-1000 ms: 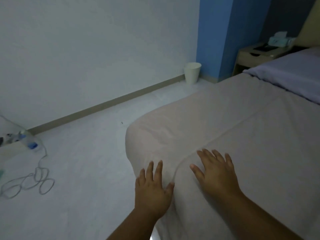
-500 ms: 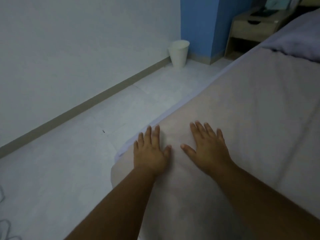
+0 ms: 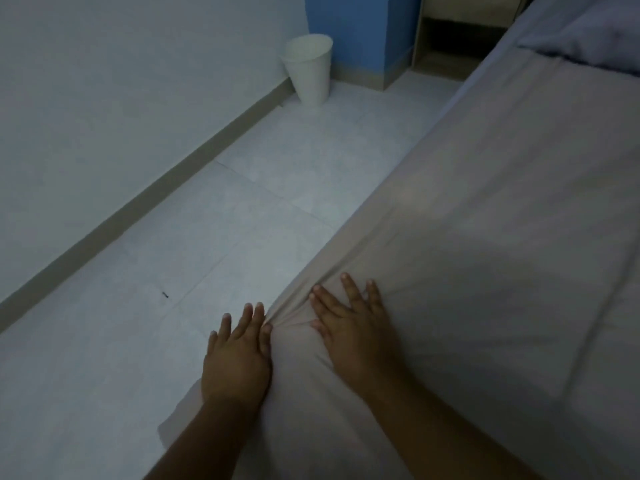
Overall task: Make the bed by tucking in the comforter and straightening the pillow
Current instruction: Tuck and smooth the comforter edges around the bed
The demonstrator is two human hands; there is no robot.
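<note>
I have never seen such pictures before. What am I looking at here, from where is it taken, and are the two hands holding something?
There is no machine: a person wears a camera on the head, looking forward and down at their own bare hands. The left hand and right hand rest at the side edge of a bed, on the beige comforter. The cloth bunches into folds between them; the fingers lie spread, so they seem to press rather than grip. Farther back is a pillow. A white bin stands on the floor by the wall.

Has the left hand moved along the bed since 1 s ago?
Yes. The left hand has slid along the bed edge toward the bin, away from the rounded foot corner it pressed earlier.
</note>
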